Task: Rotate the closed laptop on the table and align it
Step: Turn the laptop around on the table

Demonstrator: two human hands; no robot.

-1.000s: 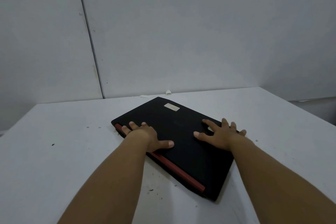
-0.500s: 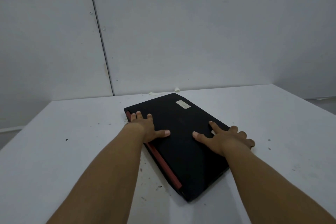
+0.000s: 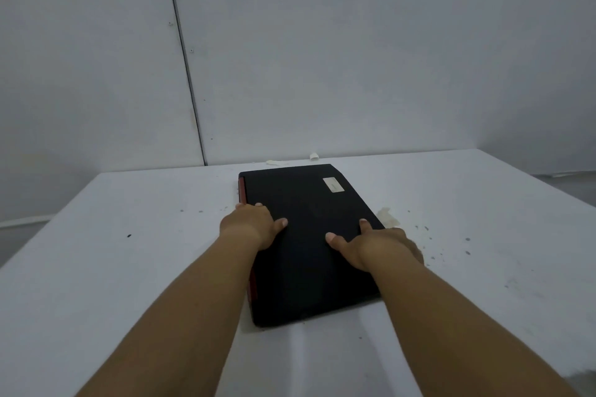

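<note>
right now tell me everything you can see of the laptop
The laptop is closed and lies flat on the white table, a short end nearest the person. Its lid looks matte black, with a pale rectangular sticker near the far right corner and a red strip along its left edge. The left hand grips that left edge, the right hand the right edge, thumbs resting on the lid.

wall (image 3: 354, 42): plain grey panels, dark vertical seam | table (image 3: 129, 267): white, speckled | light: dim
</note>
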